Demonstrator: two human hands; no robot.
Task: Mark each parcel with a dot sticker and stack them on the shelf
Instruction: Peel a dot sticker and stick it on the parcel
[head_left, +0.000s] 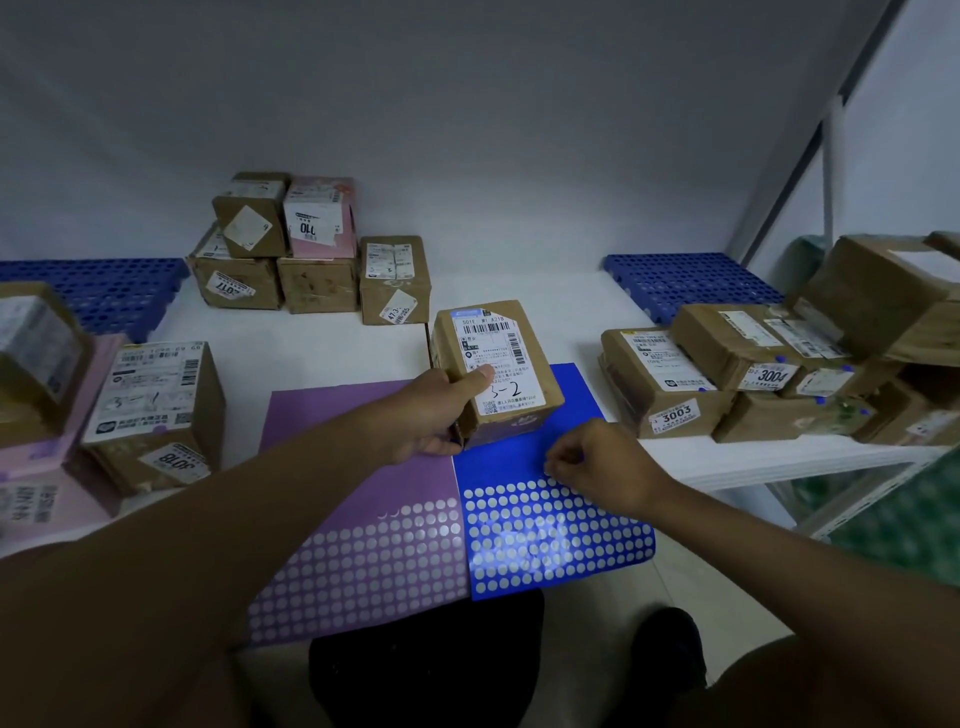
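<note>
— Above the blue sticker sheet (550, 530), what does the left hand (426, 415) hold?
— A taped parcel (496, 371), thumb on its label.
— And the right hand (602, 467)?
— Just beside it, fingers curled, pinching at the sheet's dots.

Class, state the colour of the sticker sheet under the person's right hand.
Blue sticker sheet, with rows of pale empty circles; the head view shows it under the right hand.

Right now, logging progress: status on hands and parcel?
Left hand grips parcel. Right hand pinching at blue sticker sheet. Nothing in the way.
</note>
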